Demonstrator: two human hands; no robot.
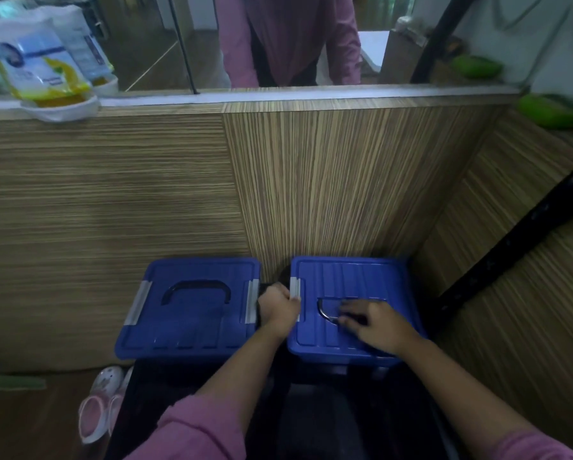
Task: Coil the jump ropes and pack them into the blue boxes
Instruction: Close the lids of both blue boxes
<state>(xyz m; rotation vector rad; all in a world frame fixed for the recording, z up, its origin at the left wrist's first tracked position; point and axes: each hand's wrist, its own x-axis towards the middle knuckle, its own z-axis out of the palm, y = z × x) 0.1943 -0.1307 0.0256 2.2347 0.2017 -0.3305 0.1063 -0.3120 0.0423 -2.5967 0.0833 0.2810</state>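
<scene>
Two blue boxes stand side by side on a black stand, lids on. The left blue box (192,307) shows a black handle lying flat in its lid and grey latches on both sides. On the right blue box (351,283), my left hand (278,310) curls its fingers round the grey latch at the box's left edge. My right hand (374,323) lies on the lid with fingers spread over the black handle recess, pressing down. No jump rope is visible.
A wood-grain counter wall (178,194) rises right behind the boxes, with a mirror above. Pink and white shoes (102,403) lie on the floor at the lower left. A black pole (517,240) slants down at the right. Bagged goods (42,61) sit on the ledge.
</scene>
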